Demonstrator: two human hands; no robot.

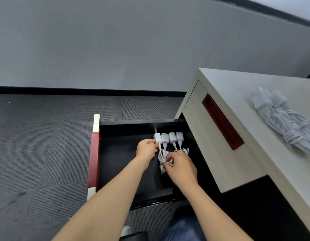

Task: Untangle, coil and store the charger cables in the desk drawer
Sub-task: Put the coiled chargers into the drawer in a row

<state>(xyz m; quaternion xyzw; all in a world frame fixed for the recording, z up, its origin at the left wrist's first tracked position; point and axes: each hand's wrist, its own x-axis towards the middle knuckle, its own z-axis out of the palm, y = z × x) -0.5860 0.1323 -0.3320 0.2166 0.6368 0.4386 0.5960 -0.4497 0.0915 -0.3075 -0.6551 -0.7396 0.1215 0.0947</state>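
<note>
Four white charger adapters (168,137) in a row at far side of open black desk drawer (116,153), their cables trailing toward the person; leftmost adapter (157,137) pinched by left hand (145,148) between thumb and fingers. Right hand (181,168) just beside it, fingers curled onto that charger's coiled cable (162,157), covering part of the neighbouring coils. Two more chargers (279,115) with wound cables lie together on the white desk top (237,94), above a closed drawer with red recessed handle (222,122); dark carpet (46,136) around.
</note>
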